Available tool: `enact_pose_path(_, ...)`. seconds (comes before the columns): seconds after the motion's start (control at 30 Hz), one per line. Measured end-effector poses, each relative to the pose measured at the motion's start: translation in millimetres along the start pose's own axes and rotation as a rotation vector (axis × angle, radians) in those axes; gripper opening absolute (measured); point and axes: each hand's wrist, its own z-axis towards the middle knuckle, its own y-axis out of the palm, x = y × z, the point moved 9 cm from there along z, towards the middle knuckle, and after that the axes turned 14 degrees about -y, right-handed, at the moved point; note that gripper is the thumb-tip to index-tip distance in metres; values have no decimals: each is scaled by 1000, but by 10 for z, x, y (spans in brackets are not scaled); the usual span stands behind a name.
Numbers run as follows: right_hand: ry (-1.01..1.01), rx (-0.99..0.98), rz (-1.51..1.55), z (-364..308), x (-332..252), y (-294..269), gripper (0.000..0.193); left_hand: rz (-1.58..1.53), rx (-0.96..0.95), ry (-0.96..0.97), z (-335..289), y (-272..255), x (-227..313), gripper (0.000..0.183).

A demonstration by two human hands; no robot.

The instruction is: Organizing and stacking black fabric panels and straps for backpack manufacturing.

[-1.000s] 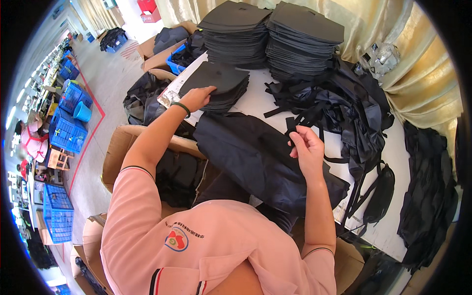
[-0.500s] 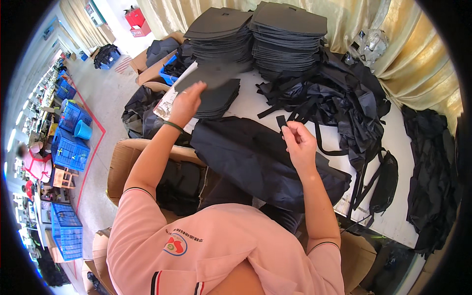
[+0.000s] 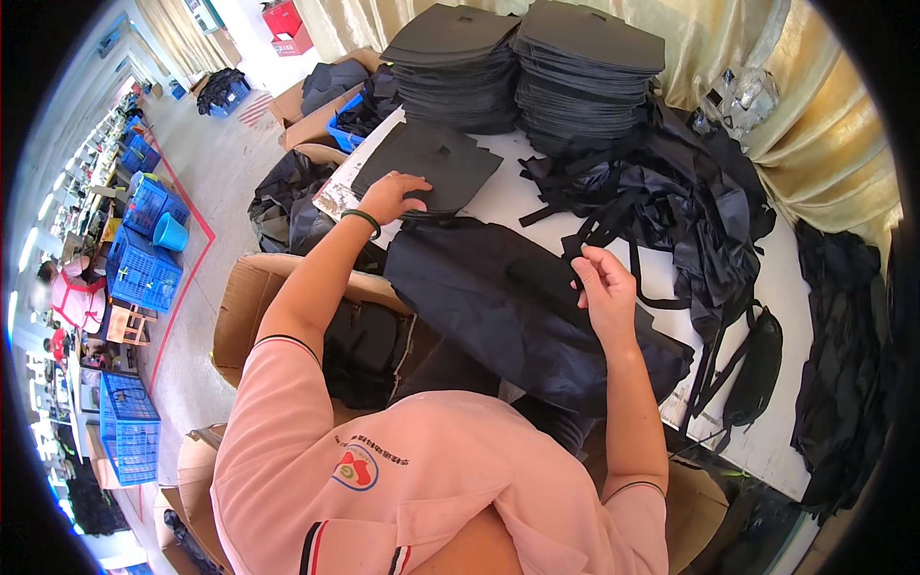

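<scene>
My left hand (image 3: 391, 198) rests on the near edge of a thin black panel (image 3: 436, 165), its fingers stretched out and the thumb apart. That panel, with a small slot in it, tops a low stack of similar panels. My right hand (image 3: 608, 287) is closed in a pinch on a short black strap (image 3: 572, 246), whose end sticks up above the fingers. Beneath the right hand, a large piece of black fabric (image 3: 489, 278) drapes over the table's near edge and toward my lap. Its folds hide part of the strap.
Two tall stacks of black panels (image 3: 589, 77) stand at the back of the white table (image 3: 781, 436). A heap of black fabric and straps (image 3: 671, 211) lies to the right, with a black pouch (image 3: 755, 369) nearer. An open carton (image 3: 244, 321) stands left of my lap.
The dark panel, blurred under my left hand before, now lies on the low stack. My left hand has moved slightly right and down onto it. My right hand keeps its pinch on the strap.
</scene>
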Motion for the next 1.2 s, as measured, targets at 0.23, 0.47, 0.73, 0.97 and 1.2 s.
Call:
enact_pose_path(0.23, 7, 1, -31, -20, 50, -31, 18, 198, -67, 109, 8, 75, 246, 42)
enact_pose_path(0.47, 7, 80, 21, 62, 47, -100, 11, 451, 6, 201, -120, 230, 335, 49)
enact_pose_path(0.73, -10, 137, 9, 69, 72, -151, 11, 165, 190, -8, -72, -190, 317, 50)
enact_pose_path(0.97, -277, 195, -67, 318, -173, -96, 8, -758, 148, -139, -667, -940, 1313, 31)
enact_pose_path(1.2, -286, 152, -142, 325, -133, -16, 5, -627, -31, -45, -960, -863, 1764, 35)
